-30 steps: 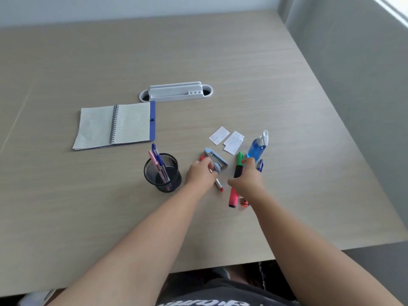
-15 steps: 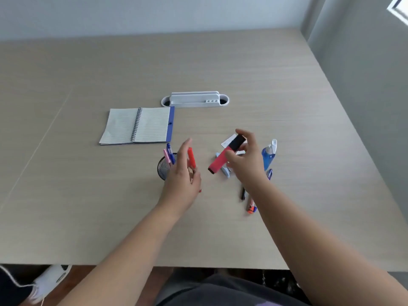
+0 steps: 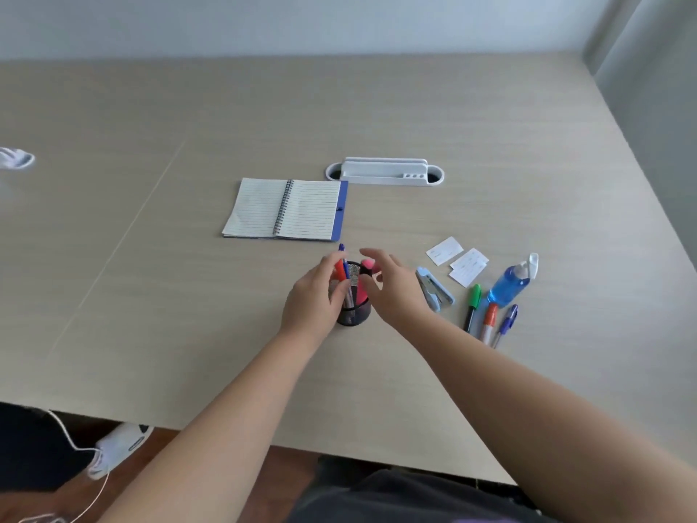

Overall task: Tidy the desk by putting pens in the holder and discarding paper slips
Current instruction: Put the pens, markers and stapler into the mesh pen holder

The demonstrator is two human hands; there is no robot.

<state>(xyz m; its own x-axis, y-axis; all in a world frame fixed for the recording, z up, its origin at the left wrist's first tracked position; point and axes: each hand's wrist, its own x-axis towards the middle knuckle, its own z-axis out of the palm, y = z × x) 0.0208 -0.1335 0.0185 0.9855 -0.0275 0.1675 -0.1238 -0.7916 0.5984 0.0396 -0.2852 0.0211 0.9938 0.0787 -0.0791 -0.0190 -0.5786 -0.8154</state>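
A black mesh pen holder (image 3: 356,313) stands at the middle of the desk, with a blue pen (image 3: 341,248) sticking up out of it. My left hand (image 3: 311,298) is at its left side, shut on a red pen (image 3: 340,269) whose tip is down in the holder. A pink highlighter (image 3: 365,283) stands inside the holder. My right hand (image 3: 394,290) hovers just right of it with fingers spread and nothing in them. Three white paper slips (image 3: 467,264) lie to the right. A green marker (image 3: 473,305), an orange marker (image 3: 489,320) and a blue pen (image 3: 507,322) lie beside my right forearm.
A blue stapler (image 3: 433,290) and a blue spray bottle (image 3: 511,281) lie to the right of the holder. An open spiral notebook (image 3: 286,209) and a white desk organiser (image 3: 384,171) sit behind it. A white object (image 3: 15,158) is at the far left.
Both hands came together at the holder. The pink highlighter left my right hand and now stands in the holder. My left hand lowered the red pen into it.
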